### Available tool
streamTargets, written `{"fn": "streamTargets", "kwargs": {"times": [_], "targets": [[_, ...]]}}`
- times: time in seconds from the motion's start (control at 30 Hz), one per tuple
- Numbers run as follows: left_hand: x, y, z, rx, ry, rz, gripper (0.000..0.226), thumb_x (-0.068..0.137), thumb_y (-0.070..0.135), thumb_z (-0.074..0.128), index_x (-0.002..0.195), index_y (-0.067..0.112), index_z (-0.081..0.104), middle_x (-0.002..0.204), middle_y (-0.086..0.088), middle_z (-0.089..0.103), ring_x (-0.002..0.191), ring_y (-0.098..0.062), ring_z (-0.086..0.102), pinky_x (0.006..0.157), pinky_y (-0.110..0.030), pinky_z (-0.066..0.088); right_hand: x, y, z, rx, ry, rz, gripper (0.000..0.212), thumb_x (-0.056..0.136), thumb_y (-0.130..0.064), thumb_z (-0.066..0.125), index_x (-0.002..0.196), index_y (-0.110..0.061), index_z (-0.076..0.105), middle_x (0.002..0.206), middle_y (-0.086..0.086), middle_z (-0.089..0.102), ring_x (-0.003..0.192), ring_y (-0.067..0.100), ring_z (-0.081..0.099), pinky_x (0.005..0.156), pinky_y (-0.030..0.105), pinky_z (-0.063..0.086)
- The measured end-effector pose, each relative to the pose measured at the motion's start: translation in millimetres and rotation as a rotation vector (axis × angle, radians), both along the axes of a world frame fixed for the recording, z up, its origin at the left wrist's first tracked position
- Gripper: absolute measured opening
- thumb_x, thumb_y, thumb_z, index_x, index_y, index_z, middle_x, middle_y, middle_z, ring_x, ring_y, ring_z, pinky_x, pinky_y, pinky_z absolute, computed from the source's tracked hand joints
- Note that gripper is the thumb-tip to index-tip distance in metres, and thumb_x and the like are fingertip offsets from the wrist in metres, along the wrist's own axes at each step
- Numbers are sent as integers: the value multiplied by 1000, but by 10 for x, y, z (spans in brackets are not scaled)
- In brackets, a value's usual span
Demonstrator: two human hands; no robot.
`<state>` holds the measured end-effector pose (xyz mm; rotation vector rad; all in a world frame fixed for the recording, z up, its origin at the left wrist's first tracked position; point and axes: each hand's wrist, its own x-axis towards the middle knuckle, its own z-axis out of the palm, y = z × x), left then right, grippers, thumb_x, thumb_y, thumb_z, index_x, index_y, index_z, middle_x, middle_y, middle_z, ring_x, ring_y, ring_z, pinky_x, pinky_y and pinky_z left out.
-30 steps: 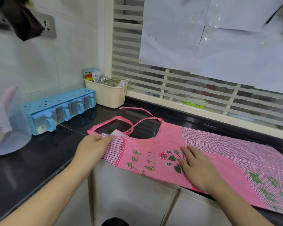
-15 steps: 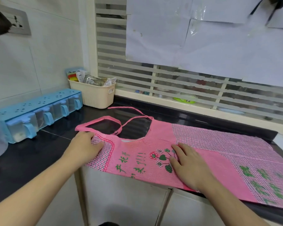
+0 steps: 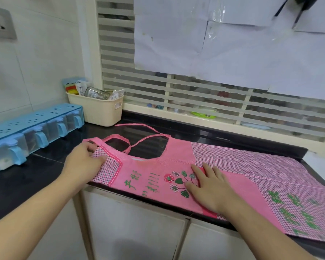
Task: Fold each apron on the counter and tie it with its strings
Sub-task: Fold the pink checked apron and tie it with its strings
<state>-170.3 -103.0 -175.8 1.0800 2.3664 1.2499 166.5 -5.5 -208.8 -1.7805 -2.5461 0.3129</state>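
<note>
A home kitchen is showing here: a dark polished worktop (image 3: 26,177) is running above white cabinet doors (image 3: 135,228), a blue seasoning-box rack (image 3: 34,128) is sitting on the worktop against the tiled wall (image 3: 36,62), and a cream basket (image 3: 99,111) of packets is standing just right of that rack, beside the slatted window (image 3: 195,102).

We are looking through a single wide-angle head camera, facing forward and down over the counter (image 3: 36,171) from close range. Both forearms are reaching in from the bottom edge, the left hand (image 3: 83,162) and right hand (image 3: 210,186) lying near the middle, on the apron (image 3: 154,171). The view is taking in the window (image 3: 214,102) straight ahead, the wall (image 3: 36,62) at left and the cabinet doors (image 3: 139,226) directly below.
</note>
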Motion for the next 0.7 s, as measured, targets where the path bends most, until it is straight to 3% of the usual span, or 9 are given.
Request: {"fn": "streamTargets", "kwargs": {"times": [0.07, 0.13, 0.2, 0.27, 0.33, 0.43, 0.5, 0.6, 0.7], "targets": [[7, 20, -20, -58, 163, 48, 40, 89, 24, 79, 120, 16, 54, 115, -8, 64, 102, -29, 63, 85, -46, 54, 7, 20, -19, 18, -17, -21, 73, 100, -74, 17, 164, -46, -3, 175, 2, -10, 160, 33, -12, 130, 49, -5], [87, 68, -73, -92, 494, 54, 55, 85, 19, 79, 130, 10, 49, 124, -17, 55, 111, -38, 56, 95, -54, 51, 6, 13, -61, 44, -29, -17, 72, 99, -76, 10, 163, -48, -7, 175, 2, -11, 160, 33, -14, 130, 50, -6], [283, 138, -110, 35, 721, -58, 49, 81, 11, 74, 126, 9, 54, 121, -15, 51, 108, -38, 51, 95, -56, 47, -4, 27, -77, 53, -42, -13, 71, 98, -77, 7, 161, -51, -11, 174, 2, -13, 159, 33, -16, 129, 49, -8], [559, 205, -113, 127, 731, -356, 38, 86, 16, 70, 122, 17, 58, 123, -3, 49, 109, -27, 52, 94, -49, 49, -11, 41, -66, 46, -54, -8, 70, 97, -78, 7, 159, -53, -15, 174, 2, -15, 159, 33, -17, 129, 50, -9], [850, 307, -159, 31, 576, -643, 42, 99, 41, 60, 139, 29, 53, 141, 11, 42, 124, -12, 50, 108, -34, 46, -12, 54, -55, 34, -47, -9, 71, 96, -79, 8, 157, -55, -19, 174, 1, -16, 159, 32, -18, 129, 50, -9], [1107, 486, -316, -250, 644, -802, 72, 101, 71, 34, 164, 42, 17, 173, 13, 7, 160, -13, 7, 129, -35, 4, 17, 41, -18, -5, -13, -11, 80, 94, -83, 12, 158, -50, -22, 173, -2, -18, 158, 28, -21, 129, 49, -10], [1143, 538, -404, -350, 713, -807, 76, 100, 77, 19, 165, 44, -2, 174, 11, -14, 160, -13, -17, 129, -47, -11, 63, 30, 64, -60, -17, -9, 90, 90, -87, 18, 161, -45, -18, 173, -5, -18, 159, 26, -20, 129, 49, -7], [1168, 543, -443, -397, 735, -826, 78, 99, 78, 12, 163, 43, -13, 171, 9, -25, 157, -17, -28, 128, -52, -13, 64, 132, 250, -114, -94, -12, 95, 85, -87, 36, 164, -42, 8, 171, -6, 11, 158, 30, 12, 128, 48, 18], [1232, 585, -446, -360, 735, -808, 78, 98, 73, 21, 165, 39, 2, 174, 1, -13, 159, -23, -22, 127, -52, -16, -128, 433, 386, 5, 11, -71, 51, 91, -57, 53, 132, -26, 52, 131, 2, 54, 117, 24, 54, 102, 45, 51]]}}
